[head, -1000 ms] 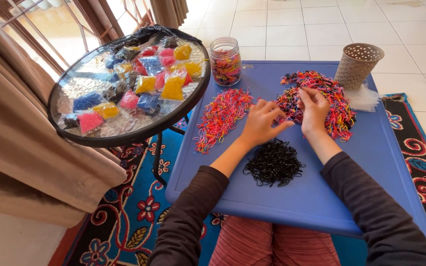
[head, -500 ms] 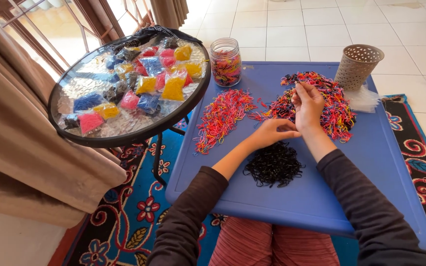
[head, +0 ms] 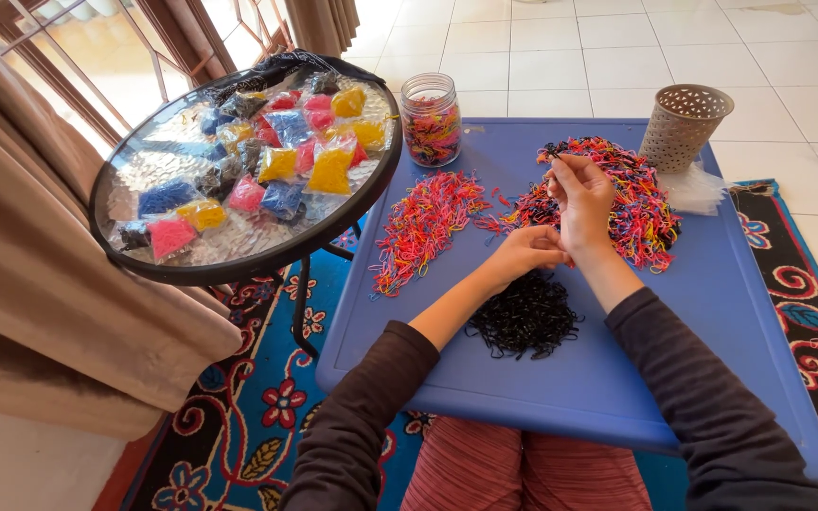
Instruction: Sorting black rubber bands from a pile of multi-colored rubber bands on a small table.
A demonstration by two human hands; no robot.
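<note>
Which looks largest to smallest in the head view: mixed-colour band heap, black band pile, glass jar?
1. Mixed-colour band heap, under the right hand.
2. Black band pile.
3. Glass jar, though it sits farther away, so less certain.

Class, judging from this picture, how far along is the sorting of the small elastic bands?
Done: a black pile and a bright orange-pink pile lie apart on the blue board. In hand: the right hand pinches a band over the mixed pile; the left hand rests at its edge. Left: that large mixed pile.

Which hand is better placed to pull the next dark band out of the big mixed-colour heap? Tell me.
Probably right. The right hand is raised over the large mixed-colour heap of small elastic bands, fingers pinched together. The left hand lies lower, beside the black band pile.
</note>
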